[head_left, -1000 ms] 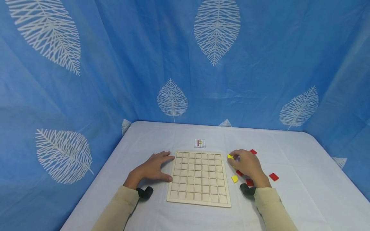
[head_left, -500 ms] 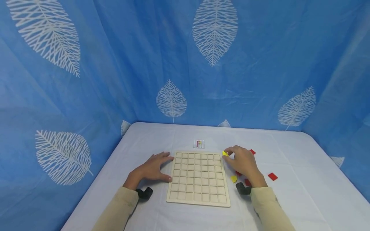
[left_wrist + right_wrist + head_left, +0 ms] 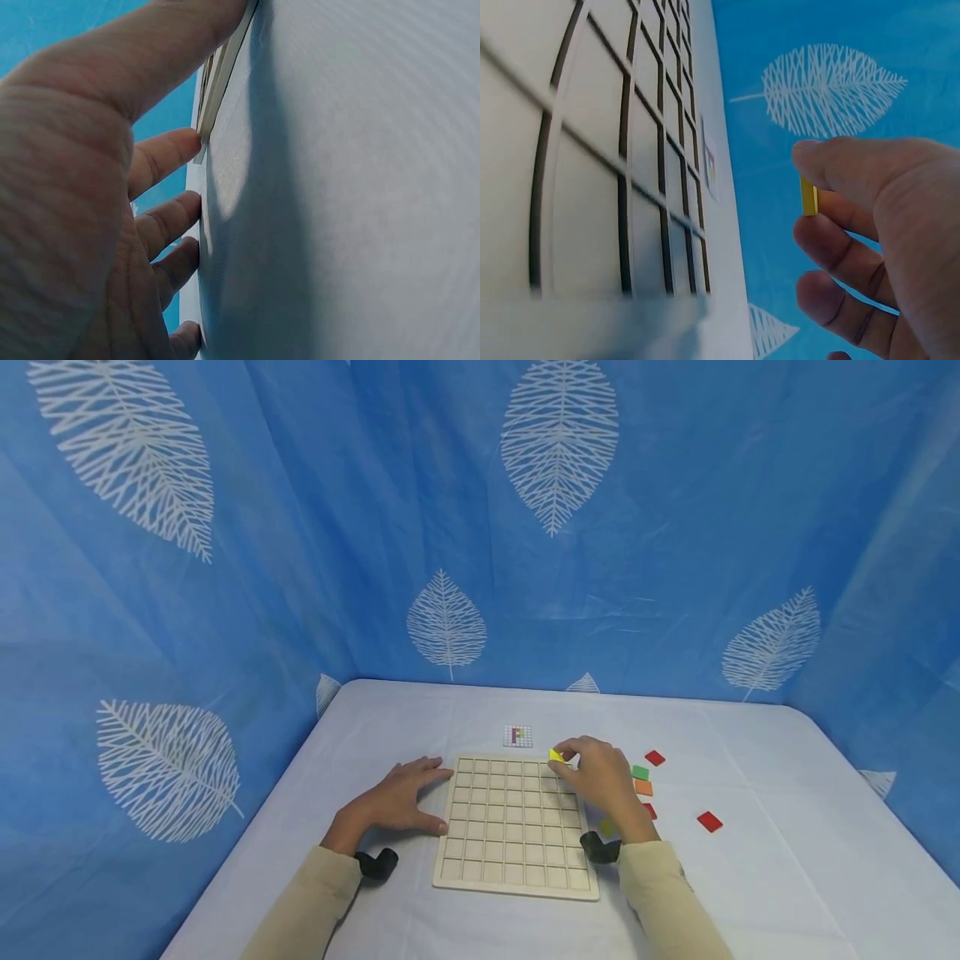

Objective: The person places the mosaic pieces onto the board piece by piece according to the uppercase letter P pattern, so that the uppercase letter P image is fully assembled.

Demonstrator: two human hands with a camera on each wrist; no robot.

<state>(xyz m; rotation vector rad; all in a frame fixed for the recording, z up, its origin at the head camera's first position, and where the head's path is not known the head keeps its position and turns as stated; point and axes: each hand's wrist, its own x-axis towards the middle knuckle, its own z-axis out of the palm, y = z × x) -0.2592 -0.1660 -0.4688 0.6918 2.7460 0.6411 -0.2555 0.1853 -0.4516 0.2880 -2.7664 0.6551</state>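
The right hand (image 3: 600, 774) pinches a yellow piece (image 3: 556, 756) between thumb and fingertips, the gap spanning only the piece, which juts leftward from them over the board's far edge near its right corner; the right wrist view shows it edge-on, its long axis running from thumb to finger, nearly parallel to the tabletop. Fingers spread, the left hand (image 3: 401, 794) touches the left edge of the gridded board (image 3: 513, 821). A printed card (image 3: 517, 737) lies just beyond, with green (image 3: 640, 772) and orange pieces (image 3: 643, 787) to the right.
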